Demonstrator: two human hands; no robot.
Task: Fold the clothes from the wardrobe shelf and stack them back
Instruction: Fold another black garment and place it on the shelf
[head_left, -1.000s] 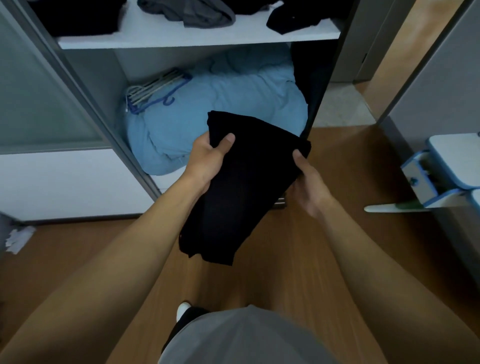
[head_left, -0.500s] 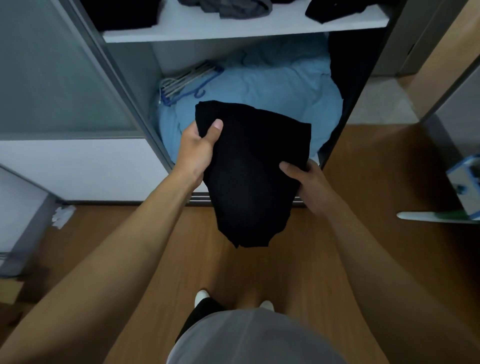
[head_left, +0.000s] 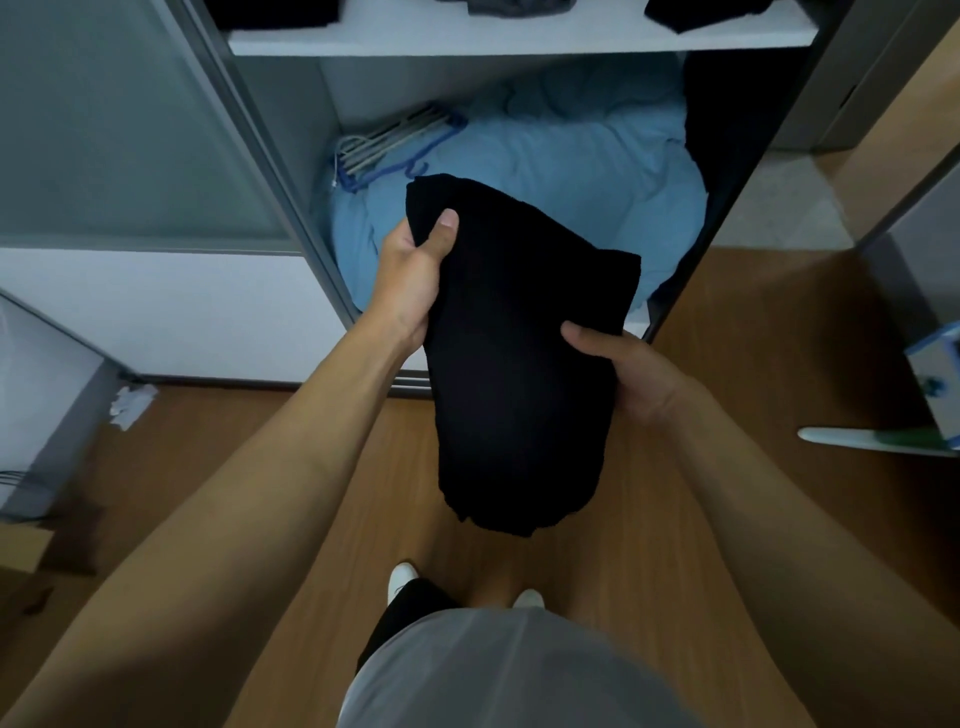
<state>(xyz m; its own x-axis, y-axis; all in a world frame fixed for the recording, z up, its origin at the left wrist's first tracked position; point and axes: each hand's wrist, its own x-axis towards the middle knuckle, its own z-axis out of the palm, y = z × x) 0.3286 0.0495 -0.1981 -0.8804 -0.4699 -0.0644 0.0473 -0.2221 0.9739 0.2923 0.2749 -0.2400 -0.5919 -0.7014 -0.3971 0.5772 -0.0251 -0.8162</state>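
Note:
A folded black garment (head_left: 514, 364) hangs in front of the open wardrobe, held between both hands. My left hand (head_left: 410, 275) grips its upper left corner, thumb on top of the cloth. My right hand (head_left: 623, 371) holds its right edge, thumb over the fabric and fingers hidden beneath. The garment's lower end droops toward the floor. Above, the white wardrobe shelf (head_left: 519, 39) carries dark clothes (head_left: 275, 13) at its left, a grey piece (head_left: 511, 6) in the middle and a black piece (head_left: 701, 13) at its right.
Below the shelf lies a bulky light-blue quilt (head_left: 545, 171) with several hangers (head_left: 395, 143) on its left. A frosted sliding door (head_left: 114, 130) stands to the left. Wooden floor (head_left: 260, 441) spreads under me; a blue-and-white object (head_left: 935, 379) sits at the right edge.
The view has shifted so the wardrobe sits more central. The garment has dropped slightly and its right side now hangs lower, with my right hand lower on its edge.

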